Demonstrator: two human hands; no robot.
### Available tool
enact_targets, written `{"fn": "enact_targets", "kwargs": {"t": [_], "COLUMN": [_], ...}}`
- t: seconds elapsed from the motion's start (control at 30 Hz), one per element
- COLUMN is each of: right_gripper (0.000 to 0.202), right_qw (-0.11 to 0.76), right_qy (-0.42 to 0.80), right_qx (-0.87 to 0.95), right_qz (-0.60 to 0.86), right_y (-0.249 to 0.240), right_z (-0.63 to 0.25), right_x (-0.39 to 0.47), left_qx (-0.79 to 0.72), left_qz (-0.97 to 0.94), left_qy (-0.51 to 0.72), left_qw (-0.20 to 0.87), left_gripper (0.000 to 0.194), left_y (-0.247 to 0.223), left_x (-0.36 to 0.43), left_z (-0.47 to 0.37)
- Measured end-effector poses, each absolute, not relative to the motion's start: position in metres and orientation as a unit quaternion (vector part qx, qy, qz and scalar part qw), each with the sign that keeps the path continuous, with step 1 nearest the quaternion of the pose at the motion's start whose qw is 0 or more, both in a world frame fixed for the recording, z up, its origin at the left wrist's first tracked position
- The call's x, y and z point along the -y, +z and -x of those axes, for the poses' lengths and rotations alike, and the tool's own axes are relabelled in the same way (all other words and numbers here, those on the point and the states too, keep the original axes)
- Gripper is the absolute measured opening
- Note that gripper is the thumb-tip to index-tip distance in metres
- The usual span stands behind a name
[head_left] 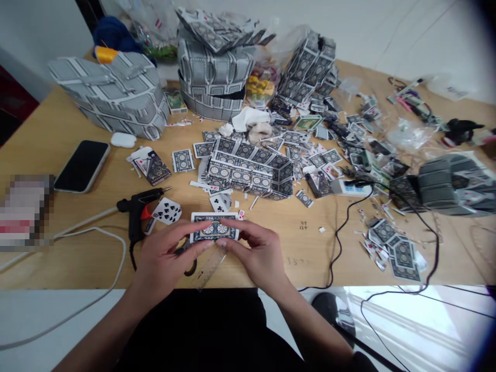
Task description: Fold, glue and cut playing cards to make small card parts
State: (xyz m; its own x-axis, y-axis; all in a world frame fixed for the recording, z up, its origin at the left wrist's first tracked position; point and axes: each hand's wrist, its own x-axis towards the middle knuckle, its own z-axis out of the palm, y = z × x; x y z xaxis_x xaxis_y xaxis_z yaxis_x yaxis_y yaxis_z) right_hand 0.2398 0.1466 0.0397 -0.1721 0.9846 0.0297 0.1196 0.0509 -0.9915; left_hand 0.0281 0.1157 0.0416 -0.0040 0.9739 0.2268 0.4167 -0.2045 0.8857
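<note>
Between my two hands is a playing card (pixel 197 235), its dark patterned back facing me and its long side running left to right. My left hand (pixel 166 253) pinches its left half between thumb and fingers. On the right half, the fingers and thumb of my right hand (pixel 258 248) close in the same way. Below the card lie a clear ruler (pixel 209 269) and the dark handle of scissors (pixel 191 268), partly hidden by my left hand. An open box made of joined cards (pixel 248 173) stands just beyond my hands.
A glue gun (pixel 135 212) and a phone (pixel 82 166) lie at left. Large card-built pieces (pixel 116 98) stand along the back. Card scraps (pixel 321 155) cover the right side, where a black cable (pixel 337 243) crosses the table edge.
</note>
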Motion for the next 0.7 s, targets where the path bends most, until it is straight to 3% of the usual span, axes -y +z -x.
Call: {"fn": "enact_targets", "kwargs": {"t": [0.2, 0.4, 0.7], "right_gripper": [0.037, 0.035, 0.023], "right_qw": [0.467, 0.444, 0.426], "right_qy": [0.406, 0.327, 0.284], "right_qx": [0.649, 0.712, 0.718], "right_qz": [0.443, 0.435, 0.471], "right_y": [0.040, 0.045, 0.047], "right_z": [-0.237, -0.238, -0.235], "right_x": [-0.141, -0.134, -0.130], "left_qx": [-0.535, -0.532, -0.542], "left_qz": [-0.673, -0.705, -0.709], "left_qy": [0.457, 0.442, 0.432], "left_qw": [0.231, 0.154, 0.129], "left_gripper": [0.033, 0.027, 0.019], "left_y": [0.044, 0.042, 0.043], "left_x": [-0.114, -0.114, -0.113], "left_z": [-0.032, -0.033, -0.034]}}
